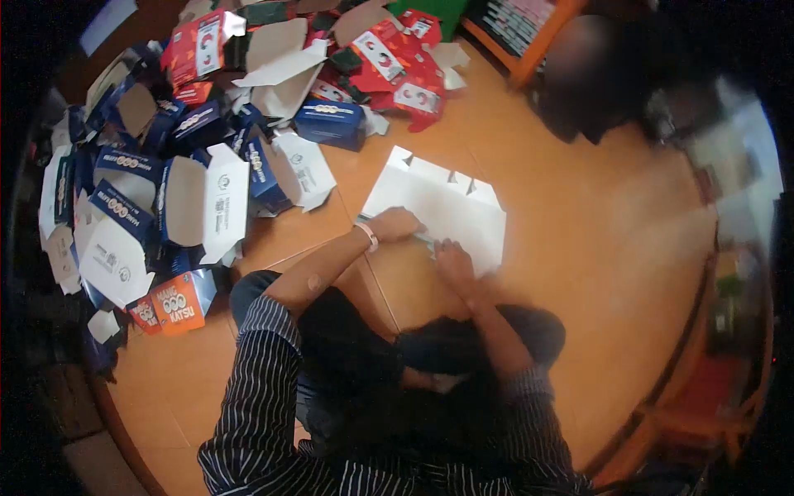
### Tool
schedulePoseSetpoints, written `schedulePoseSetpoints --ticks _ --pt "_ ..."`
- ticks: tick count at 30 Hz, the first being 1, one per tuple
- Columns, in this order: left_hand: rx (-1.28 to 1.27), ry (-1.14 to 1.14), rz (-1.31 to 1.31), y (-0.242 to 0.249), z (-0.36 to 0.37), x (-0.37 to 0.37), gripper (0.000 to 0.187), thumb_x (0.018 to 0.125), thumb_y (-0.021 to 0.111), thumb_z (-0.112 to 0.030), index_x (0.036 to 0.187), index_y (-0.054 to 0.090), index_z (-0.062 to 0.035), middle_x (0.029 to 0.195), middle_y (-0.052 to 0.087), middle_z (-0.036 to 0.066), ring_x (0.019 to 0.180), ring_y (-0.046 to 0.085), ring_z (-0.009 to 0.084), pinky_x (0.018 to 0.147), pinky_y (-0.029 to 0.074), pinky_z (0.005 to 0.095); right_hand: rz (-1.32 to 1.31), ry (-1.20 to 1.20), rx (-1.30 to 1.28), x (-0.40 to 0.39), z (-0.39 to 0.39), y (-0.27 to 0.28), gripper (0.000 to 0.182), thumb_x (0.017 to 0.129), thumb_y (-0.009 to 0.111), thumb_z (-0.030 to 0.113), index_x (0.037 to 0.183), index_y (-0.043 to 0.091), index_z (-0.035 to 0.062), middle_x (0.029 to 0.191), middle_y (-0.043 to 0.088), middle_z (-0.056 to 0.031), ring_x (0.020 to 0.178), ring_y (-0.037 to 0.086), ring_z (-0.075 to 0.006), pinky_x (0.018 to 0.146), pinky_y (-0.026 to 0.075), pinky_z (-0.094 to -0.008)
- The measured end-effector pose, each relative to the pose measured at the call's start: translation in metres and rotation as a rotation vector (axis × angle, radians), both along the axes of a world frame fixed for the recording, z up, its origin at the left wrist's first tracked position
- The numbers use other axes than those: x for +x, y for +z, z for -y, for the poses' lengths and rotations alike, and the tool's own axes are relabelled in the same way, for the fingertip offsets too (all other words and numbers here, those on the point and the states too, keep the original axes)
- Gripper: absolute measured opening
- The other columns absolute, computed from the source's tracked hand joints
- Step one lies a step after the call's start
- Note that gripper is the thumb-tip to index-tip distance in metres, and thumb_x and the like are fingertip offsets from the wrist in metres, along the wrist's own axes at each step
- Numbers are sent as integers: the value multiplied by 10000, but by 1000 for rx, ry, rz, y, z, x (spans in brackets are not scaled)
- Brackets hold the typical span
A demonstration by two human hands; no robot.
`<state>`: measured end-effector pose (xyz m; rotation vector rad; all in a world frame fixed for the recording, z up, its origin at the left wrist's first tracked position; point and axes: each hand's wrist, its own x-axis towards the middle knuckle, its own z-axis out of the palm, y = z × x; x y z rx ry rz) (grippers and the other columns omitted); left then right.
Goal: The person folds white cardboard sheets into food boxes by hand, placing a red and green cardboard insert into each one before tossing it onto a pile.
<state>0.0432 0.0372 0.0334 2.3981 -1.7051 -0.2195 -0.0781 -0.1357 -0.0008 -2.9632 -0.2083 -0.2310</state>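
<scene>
A white cardboard box blank point(441, 198) lies on the floor in front of my crossed legs, its plain side up and notched flaps along its far edge. My left hand point(394, 224) is closed at the near left edge of the cardboard, fingers curled on it. Just to the right, my right hand point(452, 259) grips the near edge with bent fingers. Both hands partly cover this edge, so the fold there is hard to make out.
Blue and white folded boxes point(124, 207) pile up on the left. Red boxes point(385, 66) are heaped behind them, and an orange box point(180, 303) lies at the pile's front. Another person point(595, 74) is at the upper right, near an orange shelf point(529, 58). Tiled floor point(579, 273) extends right.
</scene>
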Motion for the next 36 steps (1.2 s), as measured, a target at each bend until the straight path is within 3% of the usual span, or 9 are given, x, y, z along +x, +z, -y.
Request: schedulePoseSetpoints --ticks 5,12,18,20,22,24,28,30,36 --pt "-86 -76 -181 -29 -19 -10 227 703 499 -70 901 610 -89 816 608 131 800 583 306 707 460 397 -495 575 173 44 25 2 196 723 600 163 871 597 35 752 577 -128 687 576 -248 624 453 -330" --pt "-55 -80 -268 -30 -27 2 269 633 554 -59 889 616 -110 805 610 106 801 578 305 695 450 414 -1156 276 928 80 38 -18 219 733 676 197 867 603 39 698 591 -43 649 535 -107 499 432 -248" --pt "-86 -87 -162 -40 -28 -2 245 574 614 -86 816 620 -115 800 613 89 804 578 301 679 455 405 -687 143 608 17 14 5 486 652 730 325 1004 553 41 861 572 -132 720 563 -202 606 486 -342" --pt "-29 -66 -179 -22 -25 -6 302 635 622 -102 936 607 -103 874 615 104 857 572 291 718 457 380 -489 79 -100 -24 -7 29 712 607 727 417 1149 457 43 995 514 -165 846 540 -290 691 468 -404" --pt "-23 -60 -179 -14 -24 0 339 642 627 -113 980 606 -113 903 615 116 865 571 294 731 458 377 -430 15 -150 -54 -3 20 750 665 680 391 1241 357 36 1069 454 -163 949 493 -338 722 454 -440" --pt "-53 -63 -198 5 -23 4 352 645 634 -122 996 603 -114 914 614 118 863 571 298 739 458 378 55 -59 -433 -58 2 3 624 724 627 309 1217 375 21 1002 474 -164 892 520 -334 734 454 -437" --pt "-114 -56 -242 10 -35 14 345 654 643 -176 993 607 -120 899 615 125 853 569 315 765 446 389 -393 -39 -195 -30 8 62 429 744 586 181 1128 467 33 977 512 -173 858 539 -321 722 463 -400" --pt "-31 -45 -281 25 -41 7 355 646 652 -186 993 607 -124 903 615 125 860 569 313 766 446 386 -466 270 -98 -17 27 71 253 701 622 148 918 564 31 861 570 -158 777 562 -269 667 465 -354" --pt "58 -58 -330 3 -41 -3 381 606 683 -228 970 614 -136 899 617 110 851 573 301 745 448 377 -814 482 420 17 55 14 266 645 732 227 713 569 29 643 565 -80 605 501 -156 588 422 -312"
